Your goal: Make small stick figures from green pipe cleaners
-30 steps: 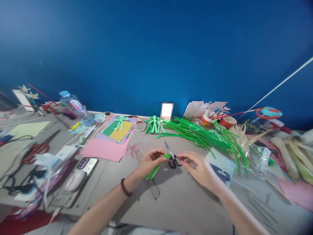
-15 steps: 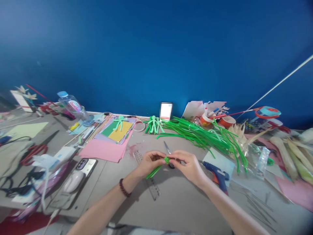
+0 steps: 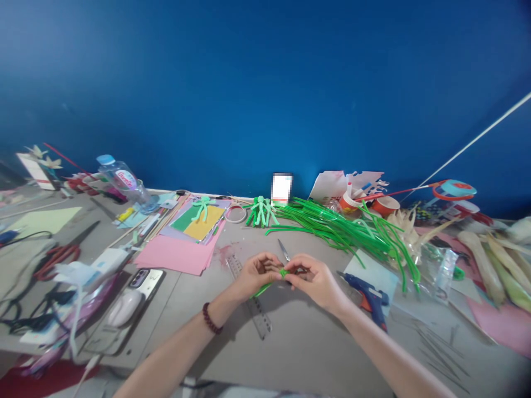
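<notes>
Between my hands is a small green pipe-cleaner piece point(image 3: 284, 272) with a knotted head and stems that trail down to the left. My left hand point(image 3: 260, 275) pinches it from the left, the stems passing under its fingers. From the right, the fingertips of my right hand point(image 3: 312, 278) close on the knotted end. Behind the fingers lie scissors point(image 3: 284, 250), blades pointing away and handles mostly hidden. A clear ruler point(image 3: 260, 320) rests on the table below my left hand.
Green pipe cleaners point(image 3: 327, 221) spread behind my hands, beside green figures point(image 3: 261, 211). A blue glue gun point(image 3: 369, 296) lies right. Pink paper point(image 3: 178, 251), a phone point(image 3: 143, 281) and a bottle point(image 3: 124, 178) are left. A lit screen point(image 3: 282, 188) stands behind.
The fingers of my right hand have shifted and curled more around the knotted end. The green stems have swung slightly and show less below my left hand.
</notes>
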Tool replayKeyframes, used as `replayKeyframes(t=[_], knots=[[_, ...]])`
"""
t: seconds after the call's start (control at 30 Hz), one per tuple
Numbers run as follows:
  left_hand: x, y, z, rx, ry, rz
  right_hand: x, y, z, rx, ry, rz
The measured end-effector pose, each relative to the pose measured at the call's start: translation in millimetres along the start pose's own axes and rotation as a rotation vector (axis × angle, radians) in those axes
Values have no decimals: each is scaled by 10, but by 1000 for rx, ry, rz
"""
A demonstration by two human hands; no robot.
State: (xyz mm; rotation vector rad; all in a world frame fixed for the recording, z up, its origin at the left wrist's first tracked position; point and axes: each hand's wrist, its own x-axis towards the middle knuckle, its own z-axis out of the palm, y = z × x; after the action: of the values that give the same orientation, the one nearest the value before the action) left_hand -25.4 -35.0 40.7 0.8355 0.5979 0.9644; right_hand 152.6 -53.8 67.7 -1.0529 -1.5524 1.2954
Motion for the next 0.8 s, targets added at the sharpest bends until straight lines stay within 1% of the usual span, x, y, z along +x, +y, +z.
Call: replayKeyframes(t=[0.17,0.27,0.4,0.5,0.57,0.63,0.73,0.8], knots=[[-5,8,14,22,32,-10,-17,-15,-5,-122,29,-122],[-5,-9,1,36,39,-4,-24,-27,-7,-272,58,-214],[5,-33,-21,64,57,-4,-45,-33,-33,-493,89,-414],[13,-43,-20,86,83,11,-67,-14,-70,-654,71,-586],[15,-44,-12,102,91,27,-78,6,-88,-749,59,-665],[14,-44,-5,126,99,40,-84,24,-92,-785,95,-687],[12,-45,-4,157,119,71,-81,35,-74,-735,170,-643],[12,-48,-12,161,122,91,-76,32,-55,-685,180,-609]])
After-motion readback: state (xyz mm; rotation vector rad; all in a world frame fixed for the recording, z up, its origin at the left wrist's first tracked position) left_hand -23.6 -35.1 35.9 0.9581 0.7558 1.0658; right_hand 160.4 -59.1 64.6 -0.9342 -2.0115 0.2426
